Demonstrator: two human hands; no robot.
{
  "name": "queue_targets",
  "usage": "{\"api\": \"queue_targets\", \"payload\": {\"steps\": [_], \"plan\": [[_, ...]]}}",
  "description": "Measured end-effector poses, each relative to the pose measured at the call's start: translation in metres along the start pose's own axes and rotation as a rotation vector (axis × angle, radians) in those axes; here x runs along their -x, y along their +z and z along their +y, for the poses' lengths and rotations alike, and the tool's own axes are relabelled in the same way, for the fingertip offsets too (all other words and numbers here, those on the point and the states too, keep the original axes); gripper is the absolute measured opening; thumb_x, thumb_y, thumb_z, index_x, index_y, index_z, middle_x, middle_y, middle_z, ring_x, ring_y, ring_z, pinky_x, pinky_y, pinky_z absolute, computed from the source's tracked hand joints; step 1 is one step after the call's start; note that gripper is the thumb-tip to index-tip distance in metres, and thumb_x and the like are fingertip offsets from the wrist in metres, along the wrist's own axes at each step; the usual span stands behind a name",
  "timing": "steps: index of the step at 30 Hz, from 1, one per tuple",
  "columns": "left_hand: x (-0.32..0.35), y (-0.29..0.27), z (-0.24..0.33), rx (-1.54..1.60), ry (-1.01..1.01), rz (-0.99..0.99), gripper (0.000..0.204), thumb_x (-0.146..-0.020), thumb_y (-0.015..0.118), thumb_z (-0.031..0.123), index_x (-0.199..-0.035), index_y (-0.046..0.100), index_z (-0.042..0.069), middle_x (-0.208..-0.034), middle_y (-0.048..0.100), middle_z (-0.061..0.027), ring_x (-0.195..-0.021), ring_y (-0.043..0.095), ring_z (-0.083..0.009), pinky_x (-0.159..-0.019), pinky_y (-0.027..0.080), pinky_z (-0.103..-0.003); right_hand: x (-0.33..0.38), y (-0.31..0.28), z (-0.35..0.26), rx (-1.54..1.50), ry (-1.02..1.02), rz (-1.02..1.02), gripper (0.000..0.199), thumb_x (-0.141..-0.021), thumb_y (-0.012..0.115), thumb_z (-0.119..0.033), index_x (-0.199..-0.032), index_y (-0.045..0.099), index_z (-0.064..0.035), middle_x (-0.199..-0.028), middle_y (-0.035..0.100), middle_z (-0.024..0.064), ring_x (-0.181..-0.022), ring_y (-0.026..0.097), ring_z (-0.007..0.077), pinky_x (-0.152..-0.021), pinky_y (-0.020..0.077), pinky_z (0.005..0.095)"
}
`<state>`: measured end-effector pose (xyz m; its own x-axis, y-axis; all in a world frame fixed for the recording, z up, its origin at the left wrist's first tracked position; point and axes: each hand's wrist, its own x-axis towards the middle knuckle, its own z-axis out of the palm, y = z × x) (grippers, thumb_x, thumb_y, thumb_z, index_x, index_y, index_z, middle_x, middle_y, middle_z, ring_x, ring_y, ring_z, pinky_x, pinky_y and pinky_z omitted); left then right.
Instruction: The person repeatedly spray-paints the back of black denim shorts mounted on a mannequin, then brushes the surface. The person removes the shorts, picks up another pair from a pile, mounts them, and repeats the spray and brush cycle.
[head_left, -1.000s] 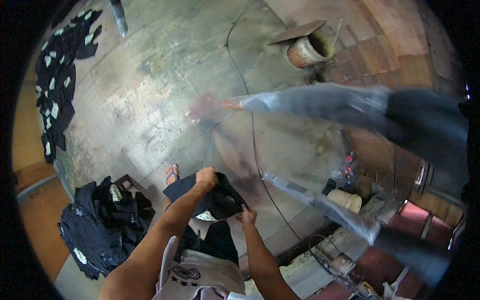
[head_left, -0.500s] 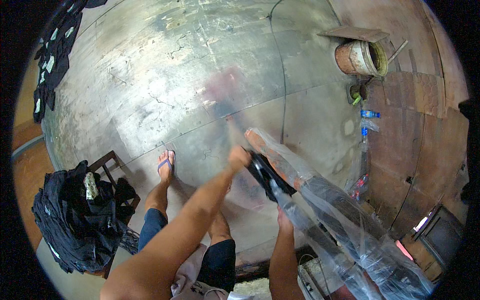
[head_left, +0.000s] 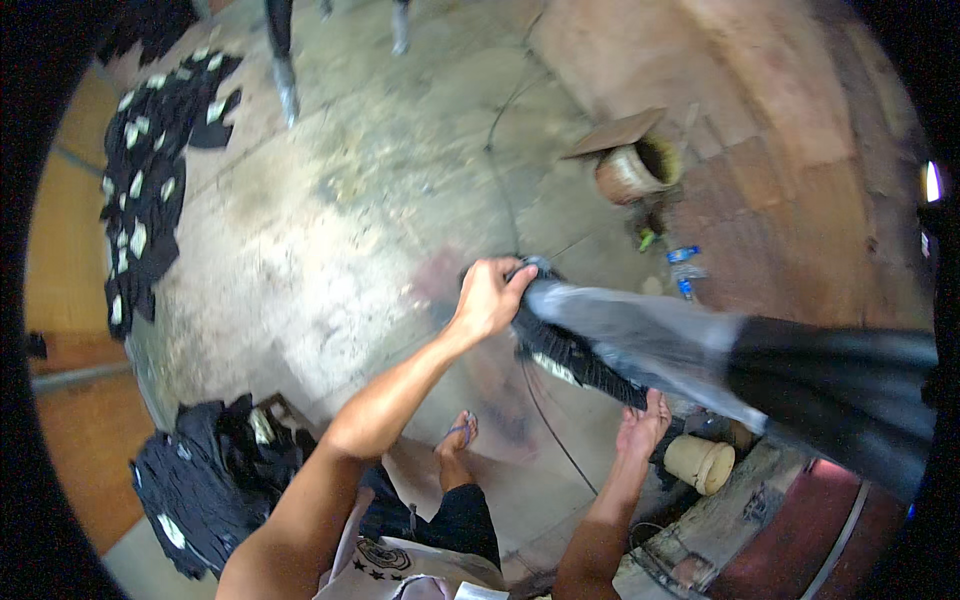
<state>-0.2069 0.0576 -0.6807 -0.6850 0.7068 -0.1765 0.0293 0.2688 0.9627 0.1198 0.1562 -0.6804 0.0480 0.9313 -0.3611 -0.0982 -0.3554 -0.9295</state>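
A black garment (head_left: 585, 362) with a pale patch on it is stretched between my hands, over the near end of a long form wrapped in clear, greyish plastic (head_left: 650, 320). My left hand (head_left: 490, 296) is closed on the garment's far edge, thumb pressed against the fingers. Lower down, my right hand (head_left: 643, 428) pinches its near corner. Toward the right, the wrapped form runs into a broad dark section (head_left: 830, 385); what lies inside the plastic cannot be made out.
Black garments with pale patches (head_left: 140, 210) line the left side. A dark heap (head_left: 210, 485) stands near my left. Ahead right are a worn bucket (head_left: 625, 172), a board (head_left: 615, 132) and bottles (head_left: 683, 255). A beige bucket (head_left: 700, 463) sits beyond my right hand.
My view has turned rightward. The wrapped form now lies more sideways, and the black garment spreads wider between both hands. A second wrapped form beside it no longer shows separately.
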Motion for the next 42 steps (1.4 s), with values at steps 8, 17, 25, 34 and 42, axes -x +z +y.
{"api": "queue_targets", "payload": {"steps": [8,17,25,34,42], "plan": [[0.057,0.008,0.132,-0.073,0.049,-0.048,0.03,-0.093,0.072,0.026,-0.094,0.076,-0.004,-0.069,0.069,-0.0185,-0.062,0.063,-0.0223,-0.066,0.052,-0.04,0.082,-0.044,-0.103,-0.094,0.036,0.037,0.008,-0.1,0.05,-0.003,-0.105,0.053,-0.0086,-0.081,0.054,0.0018,-0.052,0.044,0.0102,-0.046,0.0397,0.0277],[0.093,0.016,0.383,0.171,0.089,-0.305,0.037,-0.099,0.067,0.034,-0.073,0.067,0.007,-0.053,0.048,0.0001,-0.037,0.039,-0.0122,-0.034,0.021,-0.033,0.164,-0.112,-0.35,-0.112,-0.42,-0.048,0.01,-0.099,0.06,-0.011,-0.09,0.056,-0.0093,-0.069,0.038,-0.0057,-0.05,0.038,0.0061,-0.044,0.0389,0.0261],[0.146,-0.029,0.655,0.411,0.301,-0.425,0.019,-0.093,0.05,0.011,-0.074,0.055,0.009,-0.059,0.048,0.0012,-0.039,0.042,-0.0077,-0.031,0.034,-0.024,0.246,-0.099,-0.616,-0.105,-0.707,-0.046,0.02,-0.099,0.063,-0.015,-0.109,0.066,0.0017,-0.064,0.043,-0.0055,-0.046,0.034,0.0046,-0.04,0.0335,0.022],[0.166,-0.065,0.64,0.235,1.526,-0.023,0.031,-0.101,0.065,0.031,-0.103,0.066,0.0,-0.06,0.053,-0.0003,-0.053,0.051,-0.0096,-0.048,0.042,-0.028,0.306,-0.031,-0.622,0.18,-1.636,0.403,0.028,-0.099,0.064,-0.025,-0.109,0.074,-0.0019,-0.074,0.069,0.0081,-0.066,0.065,0.0163,-0.065,0.0524,0.0339],[0.168,-0.05,0.606,0.077,1.391,0.138,0.038,-0.094,0.075,0.037,-0.103,0.061,0.003,-0.068,0.061,-0.0056,-0.063,0.056,-0.0136,-0.062,0.047,-0.034,0.333,0.013,-0.598,0.753,-1.628,0.356,0.028,-0.09,0.074,-0.031,-0.1,0.077,-0.0052,-0.061,0.062,0.0092,-0.054,0.059,0.0172,-0.058,0.048,0.0341]]}}
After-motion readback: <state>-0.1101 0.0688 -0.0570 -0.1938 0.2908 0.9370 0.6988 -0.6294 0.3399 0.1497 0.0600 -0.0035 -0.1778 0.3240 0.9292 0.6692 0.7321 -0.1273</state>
